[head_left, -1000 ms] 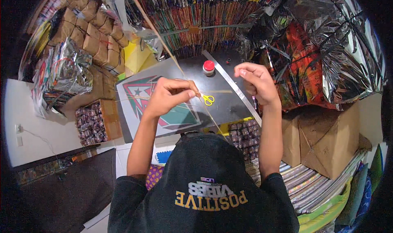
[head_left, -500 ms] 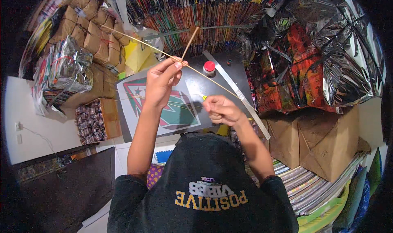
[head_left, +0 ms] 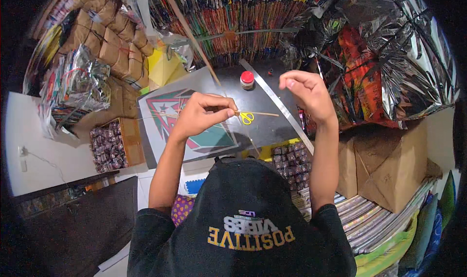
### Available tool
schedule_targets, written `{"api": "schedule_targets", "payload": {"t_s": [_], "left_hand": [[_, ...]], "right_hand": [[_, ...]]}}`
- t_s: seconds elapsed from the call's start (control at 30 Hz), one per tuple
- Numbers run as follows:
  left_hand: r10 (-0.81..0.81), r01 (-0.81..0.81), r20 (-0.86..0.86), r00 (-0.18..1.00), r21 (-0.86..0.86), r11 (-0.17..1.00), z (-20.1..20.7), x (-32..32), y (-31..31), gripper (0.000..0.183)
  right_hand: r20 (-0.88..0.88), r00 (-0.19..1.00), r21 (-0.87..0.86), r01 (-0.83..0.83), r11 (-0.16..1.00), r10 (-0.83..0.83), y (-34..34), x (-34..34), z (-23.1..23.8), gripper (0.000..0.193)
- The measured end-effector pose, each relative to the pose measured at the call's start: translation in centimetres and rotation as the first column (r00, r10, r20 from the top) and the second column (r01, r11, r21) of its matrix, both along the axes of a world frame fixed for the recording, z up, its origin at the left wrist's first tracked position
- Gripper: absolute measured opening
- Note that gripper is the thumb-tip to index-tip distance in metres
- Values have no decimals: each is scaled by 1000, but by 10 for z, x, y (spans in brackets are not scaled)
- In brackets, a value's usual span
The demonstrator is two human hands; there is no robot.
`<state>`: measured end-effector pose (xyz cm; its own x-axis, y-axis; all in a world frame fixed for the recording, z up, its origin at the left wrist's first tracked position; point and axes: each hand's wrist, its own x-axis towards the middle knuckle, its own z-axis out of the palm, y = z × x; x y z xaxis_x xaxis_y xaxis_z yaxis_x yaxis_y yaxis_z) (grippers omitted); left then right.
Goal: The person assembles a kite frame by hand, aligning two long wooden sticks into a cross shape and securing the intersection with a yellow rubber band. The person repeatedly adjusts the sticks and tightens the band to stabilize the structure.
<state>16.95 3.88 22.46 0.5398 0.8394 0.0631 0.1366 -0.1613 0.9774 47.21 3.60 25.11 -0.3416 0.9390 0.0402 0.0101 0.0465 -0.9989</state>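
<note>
My left hand (head_left: 206, 115) is closed in a pinch on two crossed thin wooden sticks. The long stick (head_left: 193, 39) slants from the upper left down past my fingertips, and the short stick (head_left: 263, 114) points right. My right hand (head_left: 311, 96) is raised to the right, apart from the sticks, its fingers curled toward the thumb; whatever it may hold is too fine to see. Yellow-handled scissors (head_left: 247, 118) lie on the dark table just beyond the left fingertips. Partly behind the left hand is a sheet with a red, green and white design (head_left: 209, 137).
A red-lidded jar (head_left: 247, 80) and a long metal ruler (head_left: 278, 101) are on the table (head_left: 265, 131). Stacked colourful bundles (head_left: 233, 26) rise at the back. Plastic-wrapped packs (head_left: 350, 77) and brown parcels (head_left: 384, 165) crowd the right; a box (head_left: 130, 143) stands left.
The crossed sticks have turned and come lower and right with my left hand. My right hand has moved up and to the right, away from them. The scissors now show more fully.
</note>
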Motion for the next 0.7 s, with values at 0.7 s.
{"api": "schedule_targets", "payload": {"t_s": [0.7], "left_hand": [[430, -432, 48, 902, 38, 901, -15, 11, 17, 16]], "right_hand": [[-246, 921, 43, -300, 953, 301, -51, -79, -37, 23]]}}
